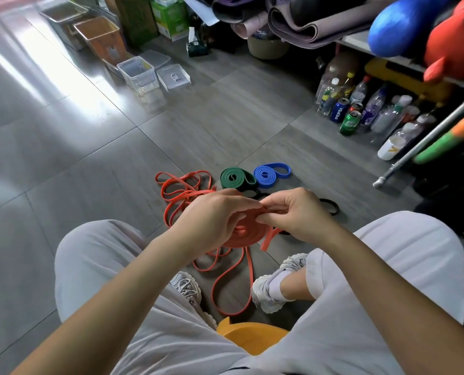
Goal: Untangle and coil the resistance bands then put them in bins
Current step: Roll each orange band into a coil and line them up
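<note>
PEPSI legible on blue can (339, 110). Leftward, open tile floor (49, 158). Above knees, red band coil (248, 234) gripped by left hand (211, 215), its edge pinched by right hand (295, 212); clear bins (140, 77) well apart.

Floor tiles (63, 131), left of frame: grey, glossy, light reflected. Red band (248, 234), green coil (234, 178), blue coil (260, 180), centre: smooth matt rubber. Bins (141, 79), upper left: clear plastic. Cans (350, 123), right: shiny metal. Trousers (90, 261), bottom: pale soft cloth.
</note>
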Available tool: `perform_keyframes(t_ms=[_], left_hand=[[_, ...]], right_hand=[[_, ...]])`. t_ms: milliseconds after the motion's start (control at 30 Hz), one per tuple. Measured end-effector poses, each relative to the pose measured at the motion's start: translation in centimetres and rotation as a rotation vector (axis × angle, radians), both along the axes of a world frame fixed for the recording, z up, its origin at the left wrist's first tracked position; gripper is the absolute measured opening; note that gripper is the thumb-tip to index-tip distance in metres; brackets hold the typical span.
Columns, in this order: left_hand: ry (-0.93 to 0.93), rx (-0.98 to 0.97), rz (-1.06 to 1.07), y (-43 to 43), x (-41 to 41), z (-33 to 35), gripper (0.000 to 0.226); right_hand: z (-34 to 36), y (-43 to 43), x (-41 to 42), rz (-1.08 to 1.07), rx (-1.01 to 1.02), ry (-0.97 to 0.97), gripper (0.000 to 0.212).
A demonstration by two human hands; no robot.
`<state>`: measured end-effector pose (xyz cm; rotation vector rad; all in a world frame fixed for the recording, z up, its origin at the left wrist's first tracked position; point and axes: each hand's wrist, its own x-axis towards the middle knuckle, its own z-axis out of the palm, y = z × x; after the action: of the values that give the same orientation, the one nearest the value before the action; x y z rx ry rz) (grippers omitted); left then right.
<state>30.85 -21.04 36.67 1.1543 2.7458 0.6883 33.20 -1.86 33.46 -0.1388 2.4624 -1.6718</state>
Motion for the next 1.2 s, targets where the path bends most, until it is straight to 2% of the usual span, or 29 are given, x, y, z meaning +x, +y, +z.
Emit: perform_keyframes(t_ms=[100,233,367,500,600,733,867,1033,1200], left_hand=[[-0.079,0.153,0.105,-0.8,-0.2,-0.6,0.037],[-0.282,0.355,0.208,-1.9,-0.7,-0.4,0.044],[-0.449,0.527,0.295,-2.6,-0.7,-0.4,0.043],[-0.498,0.687,0.372,-3.4,-1.2,-0.2,0.036],[-0.534,0.755,0.431,-4.1,-1.7,0.0,0.035],[-0.546,0.794,0.471,-4.9,-2.1,0.1,0.036],[-0.547,0.752,0.473,-5.3,-2.2,0.0,0.039],[-0.543,0.700,0.454,-5.2,-2.0,-0.5,0.038],[-0.528,0.670,0.430,-4.6,-2.1,-0.5,0.034]], right_hand=[[0.1,0.3,-0.1,0.005,-0.039,-0.027,0.024],[0.1,1.4,-0.1,0.032,-0.022,-0.095,0.029],[-0.4,2.4,0.2,0.037,0.048,-0.122,0.025],[-1.9,3.6,0.4,0.027,0.267,-0.173,0.016],[-3.4,4.2,0.4,0.027,0.304,-0.240,0.017],[-5.0,4.4,0.3,-0.092,0.328,-0.204,0.015],[-6.0,4.6,-0.3,-0.236,0.396,-0.121,0.017],[-6.1,4.5,-0.6,-0.245,0.609,-0.025,0.013],[-6.6,3.9,-1.0,-0.285,0.853,0.044,0.028]])
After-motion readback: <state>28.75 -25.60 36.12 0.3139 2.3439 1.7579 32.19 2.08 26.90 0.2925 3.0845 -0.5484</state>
